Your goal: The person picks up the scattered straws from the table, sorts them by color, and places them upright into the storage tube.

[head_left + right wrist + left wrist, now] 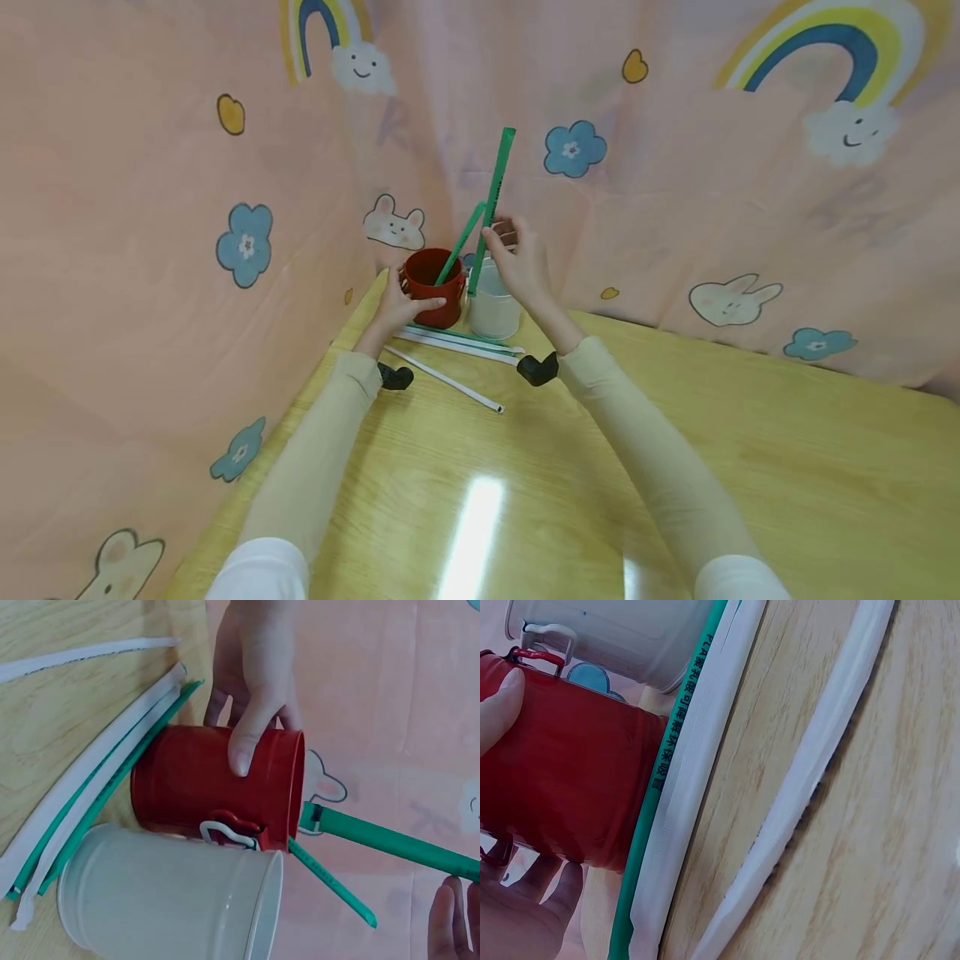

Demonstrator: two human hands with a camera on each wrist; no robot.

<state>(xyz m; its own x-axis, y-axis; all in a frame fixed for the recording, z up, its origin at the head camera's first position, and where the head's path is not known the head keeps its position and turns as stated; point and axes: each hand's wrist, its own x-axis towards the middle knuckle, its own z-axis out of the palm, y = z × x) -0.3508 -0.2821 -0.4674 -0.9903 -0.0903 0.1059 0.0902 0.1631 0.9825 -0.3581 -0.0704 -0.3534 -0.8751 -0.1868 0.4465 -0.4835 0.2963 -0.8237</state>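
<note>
My left hand (399,307) grips a small red metal pail (441,310) around its side, thumb along the front in the head view. A green straw (459,246) leans out of the red pail's mouth. Between thumb and fingers, my right hand (522,260) pinches a second, wrapped green straw (498,177), upright and slightly tilted. In the right wrist view its lower end is close to the red pail's rim, and my right fingertips (442,919) show at the edge. A white metal pail (495,310) stands right beside the red one.
In front of the pails lie several white and green straws (457,342) side by side. One white straw (450,382) lies apart, nearer on the wooden table (555,492). A patterned pink cloth (480,100) hangs behind and at the left. Black wrist mounts (537,369) sit at both wrists.
</note>
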